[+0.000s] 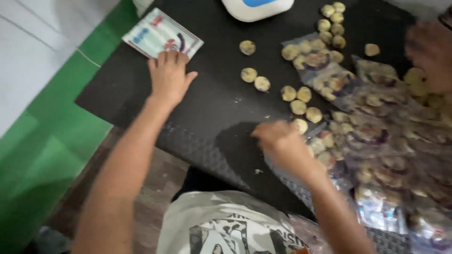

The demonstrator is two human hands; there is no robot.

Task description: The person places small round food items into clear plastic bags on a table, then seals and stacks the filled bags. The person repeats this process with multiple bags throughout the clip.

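The left hand (168, 77) presses spread fingers on a flat packet (162, 34) to hold it, while the blurred right hand (281, 143), its fingers unclear, reaches toward the round cookies (298, 107).

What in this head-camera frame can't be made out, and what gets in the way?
- Right hand: motion blur hides its grip; whether it holds a round biscuit is unclear.
- Clear packets at right: blurred, contents hard to count.
- White device: cut off by the top edge.
- Another person's hand: blurred, cut by the right edge.
- Left hand: touches the flat printed packet; fingertips' hold unclear.
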